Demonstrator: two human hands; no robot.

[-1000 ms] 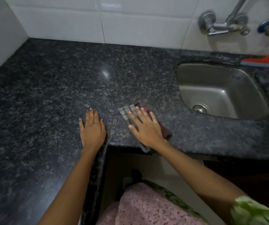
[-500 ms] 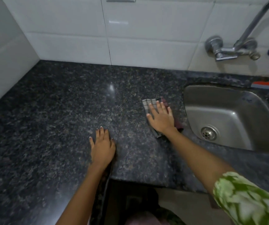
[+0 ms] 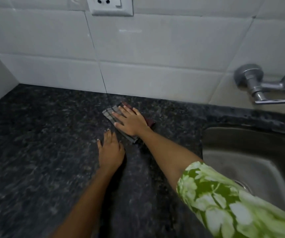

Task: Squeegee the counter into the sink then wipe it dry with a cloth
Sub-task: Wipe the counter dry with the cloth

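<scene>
A folded checked cloth (image 3: 110, 113), grey and maroon, lies on the dark speckled granite counter (image 3: 40, 138) close to the tiled back wall. My right hand (image 3: 131, 122) presses flat on the cloth with straight fingers, covering most of it. My left hand (image 3: 110, 152) rests flat on the bare counter just in front of the cloth, fingers together. The steel sink (image 3: 251, 162) is sunk into the counter at the right. No squeegee is in view.
A chrome tap (image 3: 256, 86) sticks out of the white tiled wall (image 3: 147, 57) above the sink. A white wall socket (image 3: 112, 6) sits high on the tiles. A side wall closes the counter at the far left.
My right hand has slid the cloth away from the counter's front edge toward the back wall. My left hand stays flat on the counter. The view has tilted upward.
</scene>
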